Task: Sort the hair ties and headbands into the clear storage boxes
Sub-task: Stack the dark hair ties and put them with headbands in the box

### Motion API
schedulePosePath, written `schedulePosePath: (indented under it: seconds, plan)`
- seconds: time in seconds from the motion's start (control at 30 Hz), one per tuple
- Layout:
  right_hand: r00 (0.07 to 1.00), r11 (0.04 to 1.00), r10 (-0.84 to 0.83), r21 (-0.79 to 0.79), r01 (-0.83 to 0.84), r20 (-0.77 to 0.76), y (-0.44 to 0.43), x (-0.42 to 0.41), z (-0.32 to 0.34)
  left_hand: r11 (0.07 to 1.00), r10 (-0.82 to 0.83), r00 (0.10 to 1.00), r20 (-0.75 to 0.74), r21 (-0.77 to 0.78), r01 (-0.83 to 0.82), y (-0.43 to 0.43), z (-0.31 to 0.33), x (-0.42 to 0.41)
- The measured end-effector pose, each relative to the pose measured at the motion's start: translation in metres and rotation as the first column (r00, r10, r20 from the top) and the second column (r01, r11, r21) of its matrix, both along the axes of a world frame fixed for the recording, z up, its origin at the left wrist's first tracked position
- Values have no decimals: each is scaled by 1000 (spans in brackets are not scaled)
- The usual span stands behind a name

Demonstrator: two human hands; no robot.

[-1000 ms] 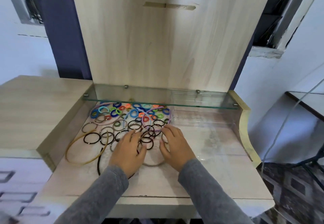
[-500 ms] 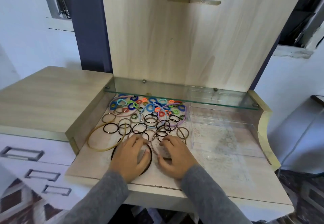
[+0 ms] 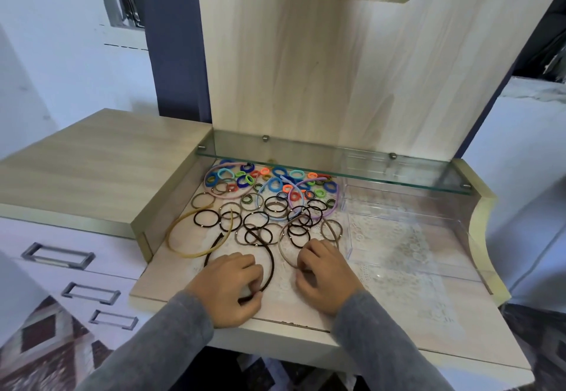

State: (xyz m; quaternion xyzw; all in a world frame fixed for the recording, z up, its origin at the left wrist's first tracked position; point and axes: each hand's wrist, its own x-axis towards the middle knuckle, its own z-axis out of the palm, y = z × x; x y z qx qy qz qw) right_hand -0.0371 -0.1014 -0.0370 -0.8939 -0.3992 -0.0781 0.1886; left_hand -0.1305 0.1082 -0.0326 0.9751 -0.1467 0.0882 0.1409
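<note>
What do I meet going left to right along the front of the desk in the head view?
Top drawer handle → tan headband → left hand, fingers curled on the dark brown headband → right hand → clear storage box → curved side panel of the desk.

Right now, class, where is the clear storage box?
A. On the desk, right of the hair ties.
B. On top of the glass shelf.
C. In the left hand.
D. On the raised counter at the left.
A: the clear storage box stands on the desk, right of the hair ties, partly beneath the glass shelf.
</note>
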Motion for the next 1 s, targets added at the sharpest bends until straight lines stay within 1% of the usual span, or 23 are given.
schedulePosePath:
  seconds: [0.07, 0.13, 0.23, 0.3, 0.37, 0.4, 0.47, 0.5, 0.57, 0.63, 0.67, 0.73, 0.87, 0.93, 1.0]
  plan:
    - [1000, 1000, 7, 15, -7, -6, -1, 0, 5, 1000, -19, 1000, -12, 7, 19, 0, 1, 0]
    - [1000, 999, 22, 42, -21, -11, -3, 0, 13, 999, 13, 999, -35, -33, -14, -2, 5, 0]
    - [995, 993, 26, 114, -15, -101, -4, 4, 27, 969, 109, 989, -104, -212, -129, -5, 13, 2]
    - [983, 982, 19, 186, 16, -185, -3, 9, 36, 908, 150, 978, -147, -371, -195, -9, 21, 4]
    - [965, 962, 11, 266, 62, -264, 0, 13, 45, 789, 189, 961, -201, -551, -270, -13, 30, 9]
    - [956, 949, 3, 302, 90, -294, 2, 14, 50, 705, 205, 951, -232, -638, -308, -16, 34, 12]
    - [944, 918, -18, 368, 145, -329, 6, 18, 61, 499, 208, 929, -305, -784, -369, -21, 46, 20]
    - [938, 903, -28, 393, 172, -345, 8, 21, 67, 383, 198, 917, -346, -834, -397, -23, 52, 25]
    - [916, 873, -43, 431, 229, -398, 14, 28, 77, 175, 187, 890, -415, -878, -446, -26, 65, 33]
    - [892, 837, -48, 469, 282, -450, 22, 34, 88, 32, 175, 877, -448, -888, -459, -27, 75, 41]
    - [884, 823, -50, 483, 299, -464, 26, 37, 93, -15, 167, 880, -446, -893, -450, -26, 78, 45]
    - [866, 806, -55, 490, 332, -496, 35, 42, 105, -70, 157, 892, -424, -906, -418, -24, 85, 53]
    - [764, 772, -17, 477, 420, -645, 52, 53, 124, -166, 168, 892, -419, -904, -393, -19, 99, 70]
    - [717, 768, -9, 455, 452, -697, 60, 55, 130, -186, 150, 894, -423, -900, -395, -15, 103, 76]
    - [667, 767, 7, 432, 474, -745, 68, 56, 134, -173, 133, 897, -422, -901, -398, -11, 105, 81]
